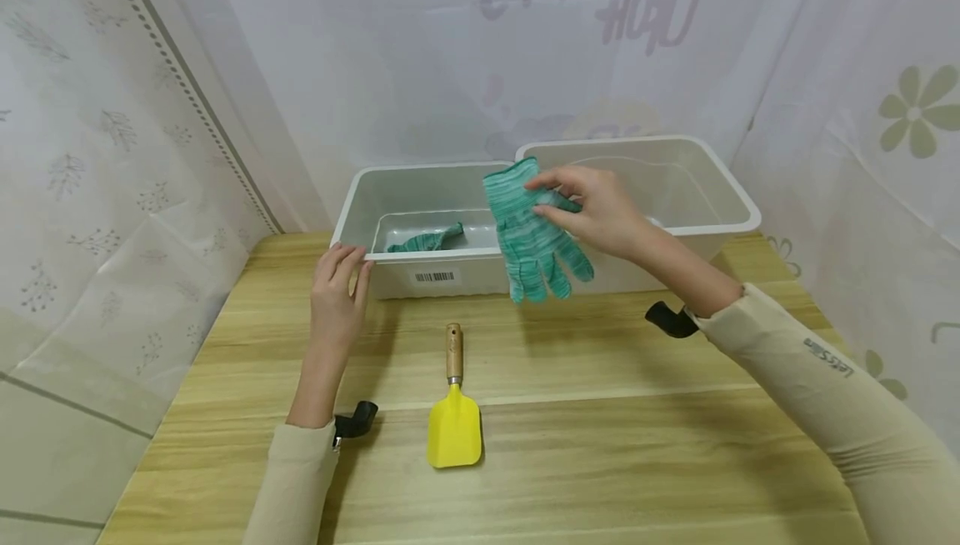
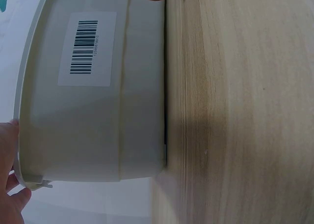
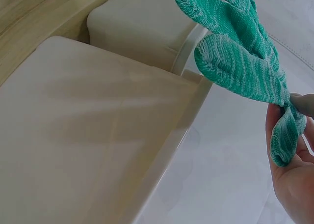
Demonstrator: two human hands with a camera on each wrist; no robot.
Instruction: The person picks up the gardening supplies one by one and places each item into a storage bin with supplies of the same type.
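A green-and-white knit glove point(image 1: 531, 232) hangs fingers-down from my right hand point(image 1: 596, 207), which pinches it along one side between thumb and fingers. In the right wrist view the glove point(image 3: 243, 67) spreads out beyond the fingertips, above the bin's rim. My left hand point(image 1: 339, 291) holds the front left corner of the left white bin point(image 1: 480, 274), with fingers over the rim; the left wrist view shows the thumb below that corner. Inside this bin lies another green glove point(image 1: 427, 240), partly hidden by the front wall.
To the right stands a second white bin point(image 1: 720, 187), its front partly behind the right hand. A yellow garden shovel point(image 1: 454, 428) with a wooden handle lies on the wooden table point(image 1: 600, 462) before the left bin. Patterned curtains point(image 1: 390, 53) hang behind and at both sides.
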